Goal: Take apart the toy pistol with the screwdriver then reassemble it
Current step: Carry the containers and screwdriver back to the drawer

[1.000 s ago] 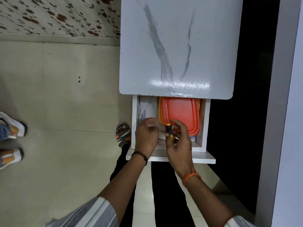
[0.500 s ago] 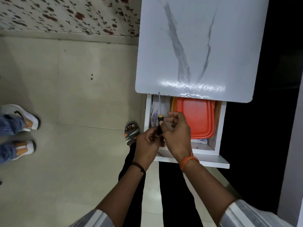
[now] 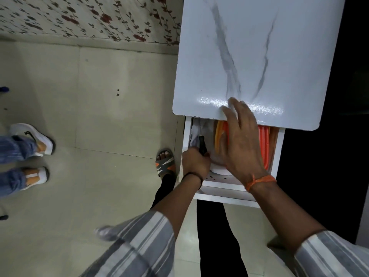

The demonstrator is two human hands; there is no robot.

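At the open drawer (image 3: 231,184) under the counter (image 3: 259,56) front edge: left hand (image 3: 196,163) has its grip closed round a dark object (image 3: 202,145) at the drawer's left side, probably the toy pistol, though the view is too blurred to be sure. Right hand (image 3: 242,142) is empty, fingers straight and spread, hovering over the orange box (image 3: 265,144) with fingertips above the counter edge. Screwdriver not visible.

Handling, my read: a plastic toy pistol should be light, stiff and fairly slick, with thin shell halves that could crack at the screw bosses. Take it by the handle or mid-body, keep the screw side up, and pin it flat on the counter before driving.
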